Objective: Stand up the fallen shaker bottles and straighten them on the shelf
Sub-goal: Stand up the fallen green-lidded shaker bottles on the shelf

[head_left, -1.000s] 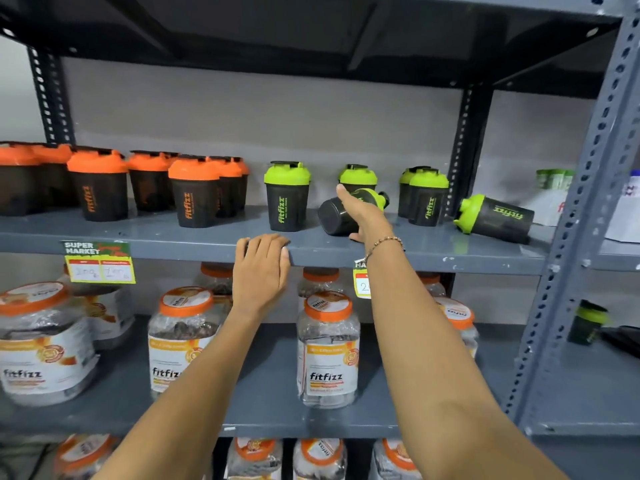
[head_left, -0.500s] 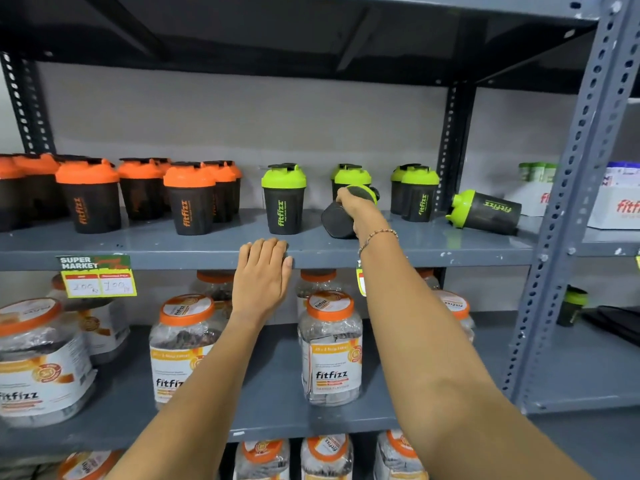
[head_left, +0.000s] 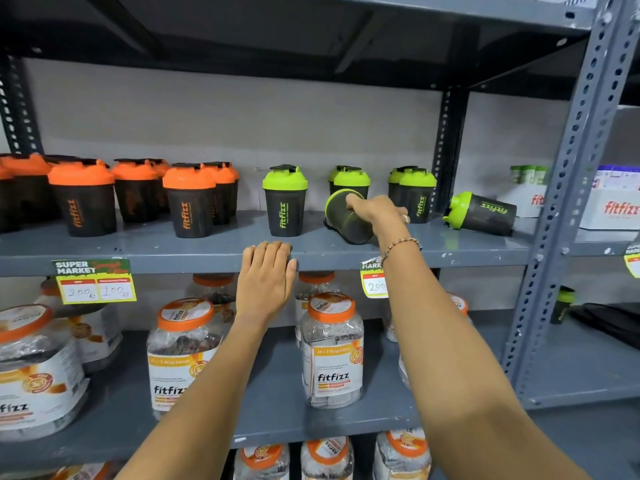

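Note:
My right hand (head_left: 375, 211) grips a black shaker bottle with a green lid (head_left: 341, 216), tilted on the grey shelf (head_left: 207, 252) with its lid end raised toward the back left. Another green-lidded shaker (head_left: 485, 213) lies on its side at the shelf's right end. Upright green-lidded shakers stand at the middle (head_left: 284, 200), behind my hand (head_left: 349, 180) and to the right (head_left: 414, 194). My left hand (head_left: 266, 282) rests flat on the shelf's front edge, fingers straight.
Several upright orange-lidded shakers (head_left: 188, 199) fill the shelf's left half. Jars with orange lids (head_left: 330, 348) stand on the shelf below. A perforated grey upright (head_left: 557, 216) borders the bay on the right. A price tag (head_left: 95, 280) hangs from the shelf edge.
My right hand has taken hold of the fallen bottle and tipped its lid end upward. The left hand stays on the shelf edge. The camera has moved closer.

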Demonstrator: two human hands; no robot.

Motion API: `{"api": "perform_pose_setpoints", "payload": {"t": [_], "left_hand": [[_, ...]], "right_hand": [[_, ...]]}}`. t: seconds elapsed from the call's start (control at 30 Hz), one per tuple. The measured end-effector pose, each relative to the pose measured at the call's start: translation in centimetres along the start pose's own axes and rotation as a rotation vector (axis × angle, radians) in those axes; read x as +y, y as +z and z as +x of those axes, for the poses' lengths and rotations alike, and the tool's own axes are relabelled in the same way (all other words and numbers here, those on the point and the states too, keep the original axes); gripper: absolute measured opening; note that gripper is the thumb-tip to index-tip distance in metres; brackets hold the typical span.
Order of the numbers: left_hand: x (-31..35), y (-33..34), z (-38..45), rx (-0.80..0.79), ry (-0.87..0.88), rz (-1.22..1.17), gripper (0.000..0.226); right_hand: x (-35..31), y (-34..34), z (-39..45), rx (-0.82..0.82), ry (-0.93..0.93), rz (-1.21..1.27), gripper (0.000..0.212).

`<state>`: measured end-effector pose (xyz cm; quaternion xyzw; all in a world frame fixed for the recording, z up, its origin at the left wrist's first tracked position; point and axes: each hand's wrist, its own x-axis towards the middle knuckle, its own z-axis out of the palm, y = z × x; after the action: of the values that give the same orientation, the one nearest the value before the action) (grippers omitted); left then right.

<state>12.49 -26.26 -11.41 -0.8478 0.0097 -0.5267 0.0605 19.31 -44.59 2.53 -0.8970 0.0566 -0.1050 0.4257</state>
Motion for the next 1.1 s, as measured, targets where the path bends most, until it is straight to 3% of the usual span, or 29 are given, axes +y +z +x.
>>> {"api": "perform_pose_setpoints", "payload": {"t": [0.1,0.2,0.4,0.47,0.57,0.87,0.97,1.1], "left_hand": [[0.0,-0.1,0.0,0.004,0.003,-0.004,0.037],[0.1,-0.1,0.0,0.002,-0.006,-0.014,0.037],[0.1,-0.4,-0.1,-0.01,0.001,-0.009,0.037],[0.1,-0.5,-0.2,-0.017,0.004,-0.009,0.038],[0.0,-0.6,-0.1,-0.03,0.006,-0.007,0.038],[0.0,-0.3,-0.1,-0.016,-0.006,0.003,0.036],[0.0,-0.1,-0.1,0.012,-0.005,-0.012,0.036],[0.1,-0.1,-0.1,0.018,-0.019,-0.028,0.034]], "right_hand": [[0.1,-0.2,-0.6,0.021,-0.102,-0.163,0.068],[-0.3,-0.9,-0.8,-0.101,-0.189,-0.18,0.078],[-1.0,-2.5,-0.6,-0.367,-0.045,-0.097,0.089],[-0.7,-2.5,-0.1,-0.403,-0.01,-0.039,0.078],[0.2,-2.5,0.4,-0.399,0.03,0.157,0.055],[3.1,-0.2,0.5,-0.341,-0.052,0.749,0.063],[3.0,1.4,0.9,-0.218,-0.06,0.762,0.051],[2.7,2.6,1.9,-0.095,-0.111,0.569,0.037]]}}
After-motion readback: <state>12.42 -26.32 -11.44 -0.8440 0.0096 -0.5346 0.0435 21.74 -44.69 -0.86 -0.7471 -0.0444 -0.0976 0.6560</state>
